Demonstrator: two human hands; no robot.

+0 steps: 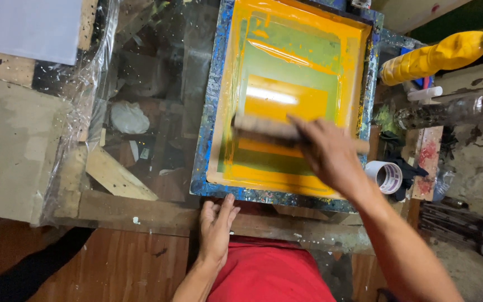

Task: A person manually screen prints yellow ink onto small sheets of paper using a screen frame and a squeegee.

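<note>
Setting: cluttered wooden workbench point(141, 210) seen from above, with crumpled clear plastic sheeting point(93, 61) at far left.
Left hand: left hand point(216, 226) lies flat, fingers spread a little, fingertips pressing the near edge of the frame.
Frame: paint-spattered blue screen-printing frame point(211, 112), its mesh coated in yellow ink.
Right hand: right hand point(325, 151) grips a blurred wooden squeegee point(264, 127) lying across the mesh.
Right side: roll of white tape point(386, 176) just beside the frame; yellow plastic bottle point(437, 56) lying farther back.
</note>
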